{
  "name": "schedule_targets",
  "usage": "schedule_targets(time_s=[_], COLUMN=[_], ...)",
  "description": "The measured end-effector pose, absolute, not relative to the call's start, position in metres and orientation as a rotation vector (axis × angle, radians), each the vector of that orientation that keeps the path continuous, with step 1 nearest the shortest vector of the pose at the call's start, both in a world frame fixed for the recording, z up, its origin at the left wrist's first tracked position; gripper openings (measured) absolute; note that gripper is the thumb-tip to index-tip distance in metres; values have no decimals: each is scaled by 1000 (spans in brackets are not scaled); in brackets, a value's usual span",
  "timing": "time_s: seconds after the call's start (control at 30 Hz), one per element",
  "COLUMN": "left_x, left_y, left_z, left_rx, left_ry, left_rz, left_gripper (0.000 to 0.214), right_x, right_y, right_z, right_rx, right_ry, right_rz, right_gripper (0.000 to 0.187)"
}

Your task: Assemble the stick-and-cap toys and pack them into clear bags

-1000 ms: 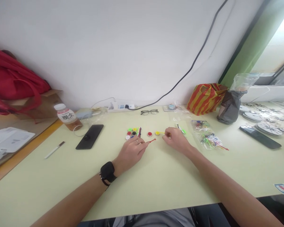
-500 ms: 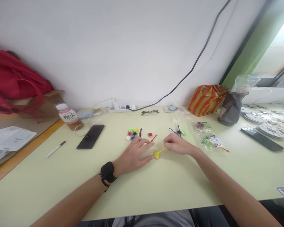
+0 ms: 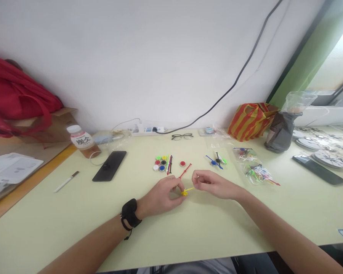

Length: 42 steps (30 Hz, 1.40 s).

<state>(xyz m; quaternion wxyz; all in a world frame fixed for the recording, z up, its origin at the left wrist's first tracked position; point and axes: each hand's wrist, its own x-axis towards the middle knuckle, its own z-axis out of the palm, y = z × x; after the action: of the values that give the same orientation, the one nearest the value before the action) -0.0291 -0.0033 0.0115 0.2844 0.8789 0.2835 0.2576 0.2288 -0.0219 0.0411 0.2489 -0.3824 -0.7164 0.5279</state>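
Observation:
My left hand point(image 3: 165, 193), with a black watch on its wrist, pinches a small yellow disc point(image 3: 184, 193) between thumb and fingers just above the table. From the disc a thin yellow plastic arrow point(image 3: 190, 189) runs right to the closed fingertips of my right hand point(image 3: 213, 185). How arrow and disc join is too small to tell. Behind the hands lie a red arrow point(image 3: 185, 171) and a red disc point(image 3: 182, 163). To the left sit several coloured discs point(image 3: 161, 163) beside a bunch of thin arrows point(image 3: 169, 164). Blue and black arrows with discs point(image 3: 215, 161) lie to the right.
A clear bag of coloured parts point(image 3: 257, 173) and a phone point(image 3: 318, 169) lie to the right. On the left are another phone point(image 3: 109, 166), a drink bottle point(image 3: 84, 141) and a white pen point(image 3: 66, 181). Glasses point(image 3: 182, 136) and a power strip point(image 3: 147, 131) line the wall.
My left fingers have closed in on the yellow disc, which is tipped and a little nearer me. My right hand has moved slightly left and down, staying at the arrow's end.

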Motion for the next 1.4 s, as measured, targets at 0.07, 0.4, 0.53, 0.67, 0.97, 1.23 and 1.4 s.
schedule_targets(time_s=[0.07,0.4,0.53,0.67,0.97,1.23,1.4], left_x=[-28,-23,-22,-20,-24,-27,-27], left_y=[-3,0,0,-1,1,0,-4], left_z=[11,8,10,12,7,12,12], left_rx=[2269,1799,1766,1787,2079,2221,2227], left_ry=[769,625,622,654,722,757,709], left_rz=[705,765,760,774,954,988,1002], left_gripper=[11,33,34,27,18,8,8], right_x=[225,205,203,203,209,207,208], right_y=[-27,-39,-43,-42,-37,-37,-37], right_z=[33,14,14,11,10,12,12], right_rx=[-1017,-954,-960,-990,-1058,-1006,-980], right_ry=[-1931,-1820,-1865,-1966,-1890,-1864,-1853], right_rz=[1428,1225,1181,1045,959,1065,1088], right_gripper=[21,22,12,9,16,19,21])
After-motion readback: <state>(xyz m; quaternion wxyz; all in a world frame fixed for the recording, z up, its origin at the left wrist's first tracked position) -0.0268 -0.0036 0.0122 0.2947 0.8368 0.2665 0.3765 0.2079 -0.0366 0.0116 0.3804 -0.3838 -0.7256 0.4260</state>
